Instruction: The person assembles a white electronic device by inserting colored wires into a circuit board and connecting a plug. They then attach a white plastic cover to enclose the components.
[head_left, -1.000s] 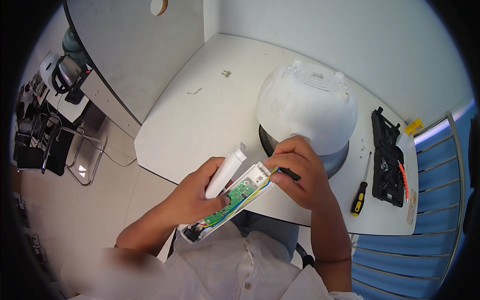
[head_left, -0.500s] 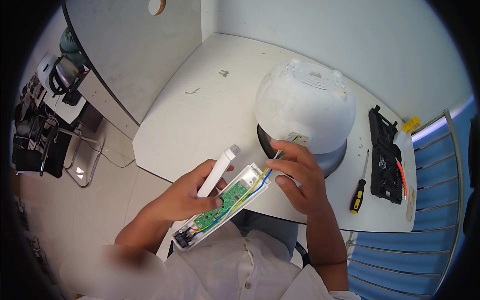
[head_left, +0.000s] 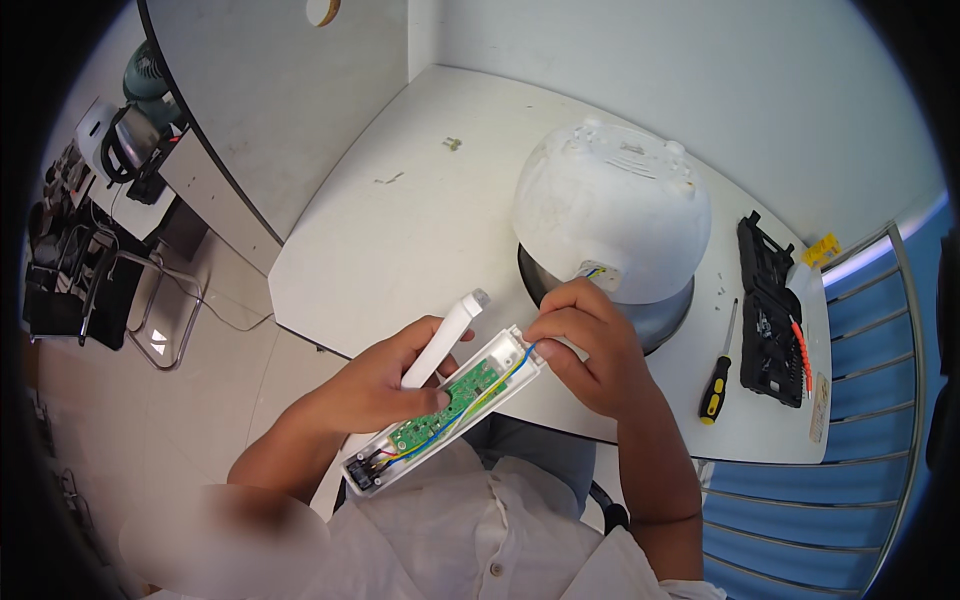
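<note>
My left hand (head_left: pixel 372 388) is closed around a long white plastic housing (head_left: pixel 510 346), its thumb resting over a green circuit board (head_left: pixel 468 388) inside. A slim white plastic strip (head_left: pixel 437 343) sticks up from the same hand. Blue and yellow wires (head_left: pixel 487 402) run along the housing from a black connector (head_left: pixel 362 472) at its lower end. At the upper end, my right hand (head_left: pixel 597 345) pinches these wires between thumb and fingers. They lead to an opening in a white rounded appliance body (head_left: pixel 610 205), which rests bottom up on the table; my fingers hide part of the wires.
On the white table (head_left: pixel 400 240) lie small screws (head_left: pixel 452 144) and thin bits. To the right are a yellow-black screwdriver (head_left: pixel 716 388) and an open black tool case (head_left: pixel 770 335). A metal railing (head_left: pixel 810 497) stands beyond the right edge; a partition panel (head_left: pixel 285 90) rises at left.
My right hand has moved slightly down and left, closing its fingers on the wires by the housing's upper end. My left hand's hold is about the same.
</note>
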